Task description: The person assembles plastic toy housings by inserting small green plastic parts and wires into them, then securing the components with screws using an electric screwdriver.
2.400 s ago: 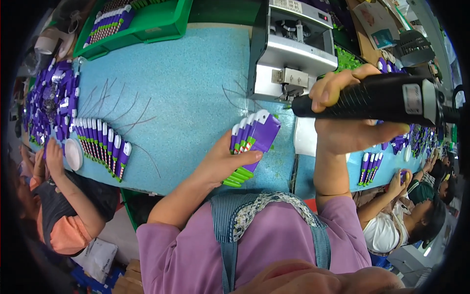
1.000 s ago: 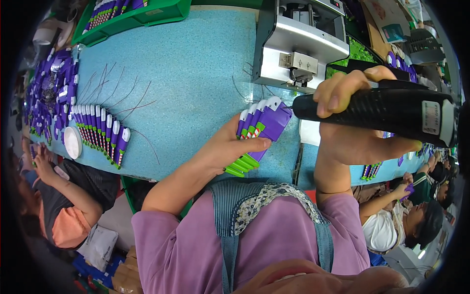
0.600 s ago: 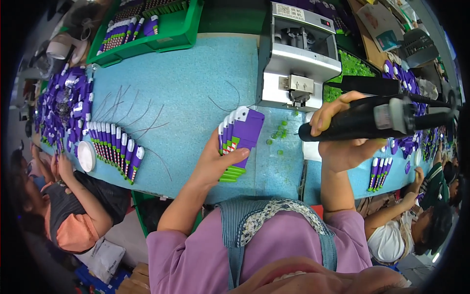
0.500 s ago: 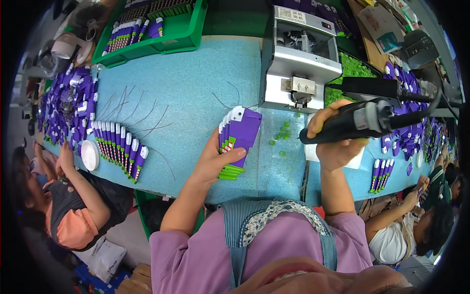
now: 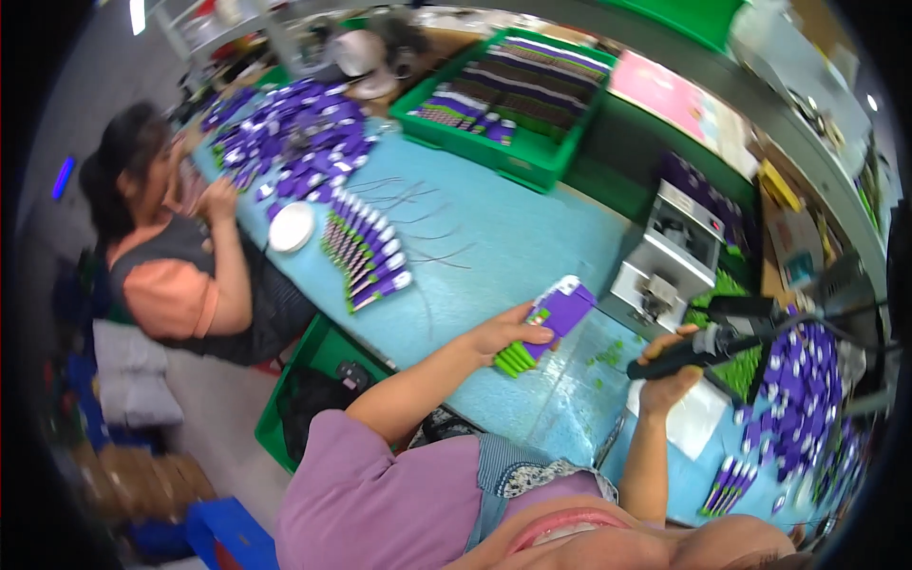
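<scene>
My left hand (image 5: 508, 334) grips a small fanned stack of flat purple pieces (image 5: 568, 312) with white tops and green ends, thumb across the front. What these pieces are for cannot be made out. In my right hand (image 5: 673, 388) is a black corded electric screwdriver (image 5: 676, 355), held level with its tip pointing left toward the stack, apart from it. Small green bits (image 5: 604, 353) lie on the blue table between the two. Under the right hand rests a white sheet (image 5: 693, 420). A grey box-shaped machine (image 5: 632, 285) stands just beyond.
Left along the table are a fanned row of similar pieces (image 5: 369, 249), thin dark strands, a white bowl (image 5: 292, 226) and a purple heap (image 5: 309, 128). A green crate (image 5: 527, 176) of pieces stands behind. Another heap (image 5: 796, 389) lies right. A co-worker (image 5: 195, 285) sits at left.
The view has swung to the left, so the table, crate and co-worker sit differently in the picture. Both hands still hold the same things.
</scene>
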The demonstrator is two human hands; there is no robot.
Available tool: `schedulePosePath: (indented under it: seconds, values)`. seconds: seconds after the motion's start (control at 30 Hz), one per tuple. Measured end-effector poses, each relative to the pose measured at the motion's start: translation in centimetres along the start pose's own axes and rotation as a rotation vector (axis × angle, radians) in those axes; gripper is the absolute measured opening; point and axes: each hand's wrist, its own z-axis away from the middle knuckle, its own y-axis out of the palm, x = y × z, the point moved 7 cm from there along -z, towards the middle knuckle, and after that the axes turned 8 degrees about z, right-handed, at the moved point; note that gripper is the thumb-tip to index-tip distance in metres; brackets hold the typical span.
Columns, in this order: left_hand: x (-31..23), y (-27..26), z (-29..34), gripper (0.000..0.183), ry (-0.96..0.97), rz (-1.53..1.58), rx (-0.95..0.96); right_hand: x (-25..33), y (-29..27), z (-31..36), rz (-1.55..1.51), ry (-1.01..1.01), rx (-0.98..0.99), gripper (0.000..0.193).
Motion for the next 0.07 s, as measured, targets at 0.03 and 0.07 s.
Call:
schedulePosePath:
  seconds: [0.03,0.07]
  values:
    - [0.0,-0.3,0.1,0.061,-0.012,-0.03,-0.019,-0.5,-0.4,-0.1,-0.045,-0.017,0.015,0.089]
    - [-0.1,0.0,0.2,0.066,-0.026,-0.034,0.031,-0.7,0.8,-0.5,-0.067,-0.02,0.056,0.089]
